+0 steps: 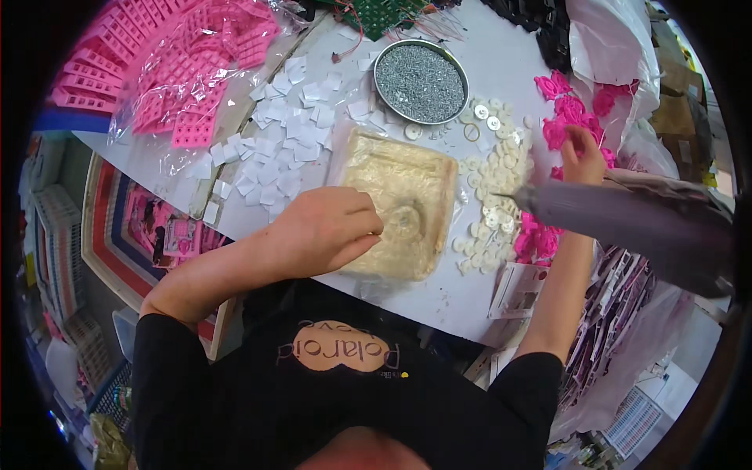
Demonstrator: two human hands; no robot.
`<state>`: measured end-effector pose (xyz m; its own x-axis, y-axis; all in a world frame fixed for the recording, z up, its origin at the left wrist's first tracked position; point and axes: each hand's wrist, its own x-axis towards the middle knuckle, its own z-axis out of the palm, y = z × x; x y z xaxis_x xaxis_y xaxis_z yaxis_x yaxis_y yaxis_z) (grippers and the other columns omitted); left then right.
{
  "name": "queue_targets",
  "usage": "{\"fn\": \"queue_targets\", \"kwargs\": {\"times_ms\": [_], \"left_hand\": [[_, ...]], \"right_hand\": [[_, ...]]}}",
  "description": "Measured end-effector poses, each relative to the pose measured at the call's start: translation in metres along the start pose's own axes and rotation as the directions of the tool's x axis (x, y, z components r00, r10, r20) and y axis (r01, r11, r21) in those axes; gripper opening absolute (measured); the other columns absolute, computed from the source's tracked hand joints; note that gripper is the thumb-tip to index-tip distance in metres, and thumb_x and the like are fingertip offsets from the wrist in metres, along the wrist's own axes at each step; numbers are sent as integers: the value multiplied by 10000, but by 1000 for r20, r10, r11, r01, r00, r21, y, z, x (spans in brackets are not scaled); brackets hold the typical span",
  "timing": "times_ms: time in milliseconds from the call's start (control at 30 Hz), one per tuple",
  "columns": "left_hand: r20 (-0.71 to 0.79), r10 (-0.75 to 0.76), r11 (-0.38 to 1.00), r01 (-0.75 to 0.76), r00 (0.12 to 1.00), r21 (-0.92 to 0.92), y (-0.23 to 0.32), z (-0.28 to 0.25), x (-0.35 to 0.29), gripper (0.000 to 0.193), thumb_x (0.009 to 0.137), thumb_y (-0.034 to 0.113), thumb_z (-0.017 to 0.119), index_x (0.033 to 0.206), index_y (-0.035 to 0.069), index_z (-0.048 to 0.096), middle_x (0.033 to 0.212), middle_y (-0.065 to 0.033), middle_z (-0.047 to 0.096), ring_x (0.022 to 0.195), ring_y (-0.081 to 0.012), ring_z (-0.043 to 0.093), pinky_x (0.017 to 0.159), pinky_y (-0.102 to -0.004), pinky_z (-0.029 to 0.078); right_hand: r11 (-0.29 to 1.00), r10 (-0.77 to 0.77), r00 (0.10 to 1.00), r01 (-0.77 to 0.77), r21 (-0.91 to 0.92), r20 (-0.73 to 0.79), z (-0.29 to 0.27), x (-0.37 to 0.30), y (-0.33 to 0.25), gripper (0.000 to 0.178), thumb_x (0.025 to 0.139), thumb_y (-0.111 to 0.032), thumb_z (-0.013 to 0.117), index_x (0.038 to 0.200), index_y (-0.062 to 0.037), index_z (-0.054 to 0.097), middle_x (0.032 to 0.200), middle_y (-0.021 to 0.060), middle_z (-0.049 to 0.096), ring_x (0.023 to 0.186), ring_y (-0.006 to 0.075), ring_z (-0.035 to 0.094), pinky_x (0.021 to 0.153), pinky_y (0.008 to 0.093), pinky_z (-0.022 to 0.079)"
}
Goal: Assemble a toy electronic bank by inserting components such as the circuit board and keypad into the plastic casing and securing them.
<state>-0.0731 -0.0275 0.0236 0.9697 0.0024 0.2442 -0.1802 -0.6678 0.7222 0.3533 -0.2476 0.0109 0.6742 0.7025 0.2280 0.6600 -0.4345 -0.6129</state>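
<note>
Near the desk (439,305) front edge, the curled left hand (333,227) overhangs the gold block (399,168); the right hand (585,160) (I cannot tell either grip) nears pink parts (568,110), a grey tool (627,223) crowding it.

A white worktop (419,312) bears a film-wrapped golden block (403,196), a round dish (429,122) of grey bits, white squares (305,153), pale discs (501,172) and pink pieces (568,113).

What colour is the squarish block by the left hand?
The block is pale golden yellow; best in head view.
</note>
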Motion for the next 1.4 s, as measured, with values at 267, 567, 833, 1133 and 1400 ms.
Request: {"fn": "queue_targets", "kwargs": {"times_ms": [267, 567, 833, 1133, 1400], "left_hand": [[237, -254, 847, 334, 938, -413, 31, 13, 16, 200, 917, 153, 739, 993, -6, 645, 731, -85, 643, 573, -152, 611, 545, -302, 479], [144, -421, 832, 445, 896, -332, 31, 18, 6, 263, 916, 235, 741, 1001, 5, 645, 776, -84, 665, 595, -230, 629, 560, -326, 492], [88, 21, 954, -46, 996, 296, 16, 36, -8, 494, 809, 329, 760, 1209, 67, 636, 1229, -98, 594, 1175, -256, 530, 989, -449, 419], [190, 183, 977, -157, 965, -142, -14, -19, -11, 468, 832, 294, 772, 1222, 72, 640, 1253, -107, 602, 1202, -337, 547, 1021, -449, 435], [-788, 260, 209, 764, 558, 610, -118, -389, -5, 360, 803, 195, 687, 1124, 34, 685, 1134, -173, 687, 1093, -327, 648, 985, -429, 487]], "right_hand": [[735, 29, 797, -426, 528, 603, 33, -145, -203, 239, 855, 12, 697, 1092, 43, 684, 1014, 86, 720, 778, 125, 668, 707, 266, 572], [961, -267, 953, 253, 113, 144, 77, -162, -214, 179, 786, -16, 780, 939, -38, 689, 930, 107, 704, 691, 256, 642, 599, 335, 520], [893, -393, 896, 425, -146, 208, 108, -139, -199, 107, 805, -49, 739, 858, -68, 648, 809, 111, 623, 792, 327, 564, 722, 422, 472], [945, -318, 913, 327, 6, 257, 94, -136, -212, 111, 839, -34, 706, 944, -35, 672, 832, 110, 641, 780, 310, 569, 735, 398, 455], [935, -354, 914, 352, 50, 198, 60, -144, -191, 113, 821, 10, 695, 930, -7, 675, 783, 113, 626, 694, 264, 554, 623, 350, 439]]}}
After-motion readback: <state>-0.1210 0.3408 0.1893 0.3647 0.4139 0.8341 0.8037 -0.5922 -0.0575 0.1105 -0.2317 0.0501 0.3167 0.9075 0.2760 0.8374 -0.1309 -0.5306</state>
